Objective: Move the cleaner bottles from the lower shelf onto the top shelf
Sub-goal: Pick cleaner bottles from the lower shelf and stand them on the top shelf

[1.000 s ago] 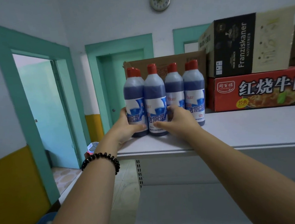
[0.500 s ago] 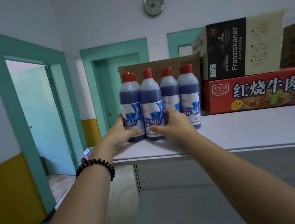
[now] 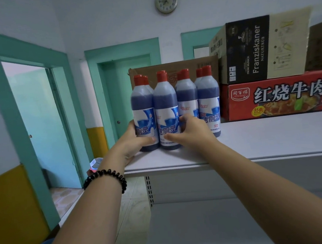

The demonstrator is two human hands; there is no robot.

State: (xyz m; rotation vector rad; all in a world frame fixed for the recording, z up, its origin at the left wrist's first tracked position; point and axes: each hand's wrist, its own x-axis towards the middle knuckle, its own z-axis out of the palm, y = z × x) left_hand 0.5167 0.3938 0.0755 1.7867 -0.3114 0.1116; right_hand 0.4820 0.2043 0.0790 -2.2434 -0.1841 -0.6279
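Several blue cleaner bottles with red caps stand upright in a tight cluster on the white top shelf (image 3: 265,142), near its left end. My left hand (image 3: 134,141) wraps the lower part of the leftmost front bottle (image 3: 143,111). My right hand (image 3: 190,133) holds the front bottle beside it (image 3: 166,109), thumb across its label. Both bottles rest on the shelf. Further bottles (image 3: 208,98) stand to the right and behind, partly hidden.
A red noodle carton (image 3: 282,95) lies on the shelf to the right, a black and tan beer box (image 3: 257,49) stacked on it. A brown cardboard box (image 3: 190,64) stands behind the bottles. The lower shelf (image 3: 214,224) shows below. Teal doorways are at left.
The two front bottles stay on the shelf under both hands. The view has shifted slightly, so the cluster sits a little further left in frame.
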